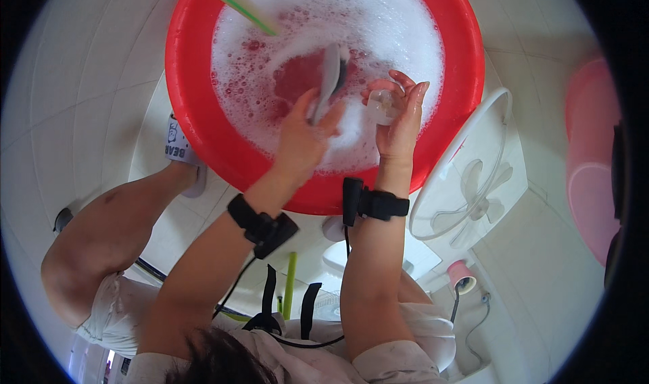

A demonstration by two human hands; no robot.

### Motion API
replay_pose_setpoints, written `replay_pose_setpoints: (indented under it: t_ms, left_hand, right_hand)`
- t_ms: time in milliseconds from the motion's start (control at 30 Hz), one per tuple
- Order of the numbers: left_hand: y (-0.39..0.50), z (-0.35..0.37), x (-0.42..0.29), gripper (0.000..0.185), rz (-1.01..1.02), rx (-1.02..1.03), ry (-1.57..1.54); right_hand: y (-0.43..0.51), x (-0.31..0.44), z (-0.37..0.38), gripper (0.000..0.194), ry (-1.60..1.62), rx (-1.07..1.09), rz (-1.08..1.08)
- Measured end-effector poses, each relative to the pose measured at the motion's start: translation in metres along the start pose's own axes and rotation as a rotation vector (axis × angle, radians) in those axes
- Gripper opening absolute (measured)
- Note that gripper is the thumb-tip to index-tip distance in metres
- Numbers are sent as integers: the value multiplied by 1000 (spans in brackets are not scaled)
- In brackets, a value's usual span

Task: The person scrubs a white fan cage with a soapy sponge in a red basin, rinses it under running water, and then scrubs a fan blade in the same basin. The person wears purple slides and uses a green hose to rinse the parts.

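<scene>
My left hand (304, 138) grips the lower end of a flat grey-white object (328, 80) with a dark side, blurred by motion; I cannot tell what it is. In my right hand (403, 112) is a small translucent round plastic piece (384, 106), held between fingers and palm. Both hands are over a large red plastic basin (195, 95) of water with white foam (405, 34). A gap in the suds below the grey-white object shows reddish water. From the upper left, a green-and-pale strip (238, 3) reaches down into the foam.
Right of the basin lean a white fan ring (418, 222) and translucent fan blades (479, 206). A pink plastic tub (590, 181) is at the far right. Below the fan is a pink cup-shaped item (460, 272). My slippered foot (185, 151) rests by the basin's left side on the tiled floor (91, 90).
</scene>
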State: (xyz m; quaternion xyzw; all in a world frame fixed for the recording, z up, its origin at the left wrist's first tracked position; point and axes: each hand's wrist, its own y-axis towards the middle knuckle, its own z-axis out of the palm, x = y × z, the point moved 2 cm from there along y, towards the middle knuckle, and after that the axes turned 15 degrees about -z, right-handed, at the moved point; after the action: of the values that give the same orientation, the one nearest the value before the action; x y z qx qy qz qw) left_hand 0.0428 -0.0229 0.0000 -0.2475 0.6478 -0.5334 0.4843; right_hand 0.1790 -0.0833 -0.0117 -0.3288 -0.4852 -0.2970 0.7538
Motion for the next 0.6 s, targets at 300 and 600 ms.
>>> replay_pose_setpoints:
  t_ms: [300, 600]
  left_hand:
    - [-1, 26, -16, 42, 360, -1, -163]
    - [40, -26, 4, 33, 202, -322, 1099]
  right_hand:
    - [-21, -14, 36, 57, 353, -85, 144]
    - [-12, -46, -35, 20, -26, -411, 206]
